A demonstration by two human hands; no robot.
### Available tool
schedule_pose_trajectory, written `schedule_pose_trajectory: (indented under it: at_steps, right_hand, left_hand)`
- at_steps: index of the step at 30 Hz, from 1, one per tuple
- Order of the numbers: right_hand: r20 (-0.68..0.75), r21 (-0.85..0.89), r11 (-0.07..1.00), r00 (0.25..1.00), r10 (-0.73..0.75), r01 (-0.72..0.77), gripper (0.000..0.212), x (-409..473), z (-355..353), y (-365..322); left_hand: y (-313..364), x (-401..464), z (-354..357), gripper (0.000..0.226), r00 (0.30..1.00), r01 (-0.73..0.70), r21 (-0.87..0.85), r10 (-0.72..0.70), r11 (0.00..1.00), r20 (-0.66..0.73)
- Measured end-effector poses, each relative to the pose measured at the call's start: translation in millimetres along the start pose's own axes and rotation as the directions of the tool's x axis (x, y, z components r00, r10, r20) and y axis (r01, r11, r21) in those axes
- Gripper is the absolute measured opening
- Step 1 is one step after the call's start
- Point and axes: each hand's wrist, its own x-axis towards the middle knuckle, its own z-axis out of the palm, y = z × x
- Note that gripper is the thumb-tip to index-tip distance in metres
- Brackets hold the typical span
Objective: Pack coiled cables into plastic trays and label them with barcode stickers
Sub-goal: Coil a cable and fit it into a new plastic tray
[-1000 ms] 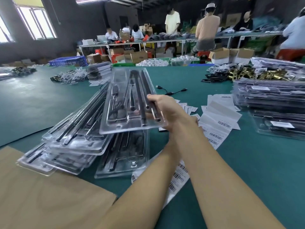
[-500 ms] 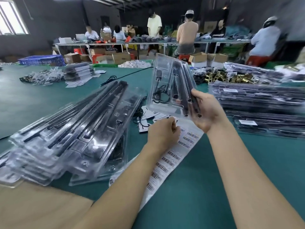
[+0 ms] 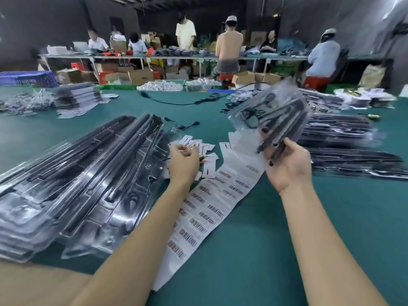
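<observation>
Both hands work apart over the green table (image 3: 331,228). At left, glossy clear trays (image 3: 84,184) with moulded ribs hold long black cables in a fanned heap reaching the near edge. Beside them the left hand (image 3: 183,164), knuckles up, curls its fingers over small white tags (image 3: 203,149); whether it pinches one I cannot tell. Under both forearms runs a matte barcode sticker sheet (image 3: 205,213). Bare felt lies beyond the right hand (image 3: 289,166), which grips 1 blurred packed tray (image 3: 271,113), tilted above the table.

Dim hall, soft overhead light. Glare streaks the trays (image 3: 84,184) left of the left hand (image 3: 183,161); motion blur smears the held tray (image 3: 271,115); edges bend.
</observation>
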Motion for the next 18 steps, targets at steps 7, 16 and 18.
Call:
schedule_pose_trajectory:
  at_steps: [7, 16, 18]
  right_hand:
    - [-0.058, -0.619, 0.779, 0.995, 0.076, -0.096, 0.021, -27, -40, -23]
    - [-0.073, -0.576, 0.751, 0.936, 0.346, -0.322, 0.027, -34, -49, -11]
    - [-0.069, -0.584, 0.74, 0.929, 0.363, -0.333, 0.032, -34, -51, -10]
  left_hand:
    - [3, 6, 2, 0.024, 0.997, -0.019, -0.103, 0.011, 0.994, -0.08]
    - [21, -10, 15, 0.032, 0.869, -0.255, 0.243, 0.111, 0.936, 0.482]
    - [23, -12, 14, 0.04, 0.799, -0.468, 0.441, 0.153, 0.766, 0.582]
